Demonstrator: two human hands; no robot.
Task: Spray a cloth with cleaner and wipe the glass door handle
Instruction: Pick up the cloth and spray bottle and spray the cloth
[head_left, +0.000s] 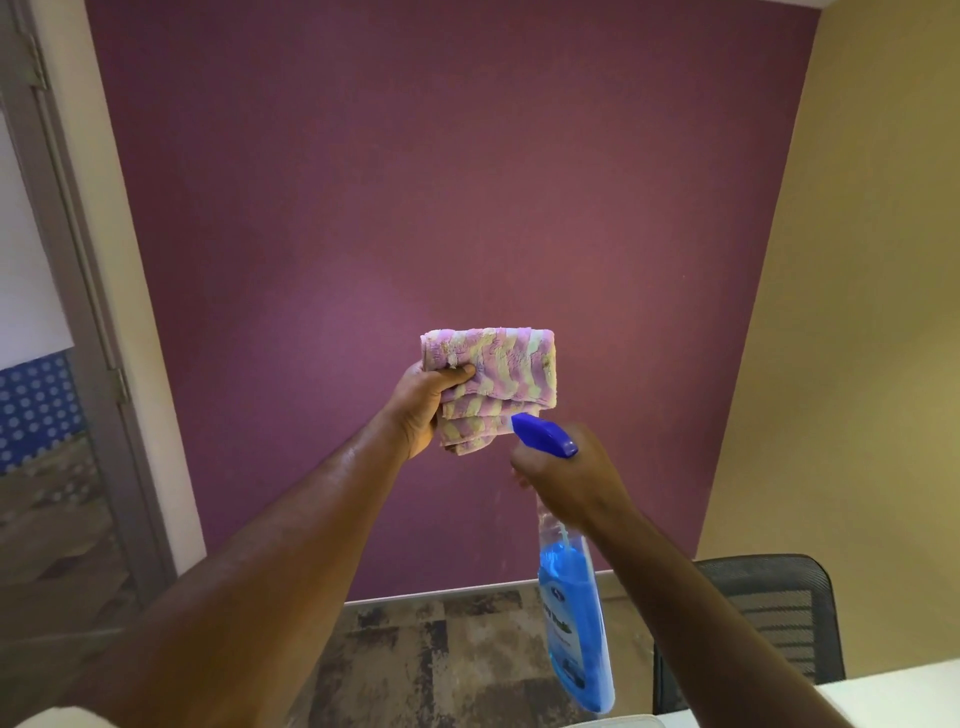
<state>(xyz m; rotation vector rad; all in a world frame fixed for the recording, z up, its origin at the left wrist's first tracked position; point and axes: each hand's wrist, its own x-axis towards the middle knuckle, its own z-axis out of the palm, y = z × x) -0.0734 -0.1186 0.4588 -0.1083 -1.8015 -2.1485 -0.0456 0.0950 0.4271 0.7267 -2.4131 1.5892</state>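
Note:
My left hand (426, 405) holds up a folded pink and yellow striped cloth (498, 369) in front of a purple wall, thumb pressed across its face. My right hand (566, 475) grips the neck of a clear spray bottle (574, 618) filled with blue cleaner. Its blue trigger head (545, 435) points up and left, with the nozzle almost touching the cloth's lower edge. At the far left stands a grey-framed glass door (67, 312); I see no handle on it.
The purple wall (467, 182) fills the middle, with a yellow wall (872, 260) to the right. A black mesh office chair (769, 618) and a white table edge (893, 696) sit at the lower right. Dark patterned carpet (441, 654) lies below.

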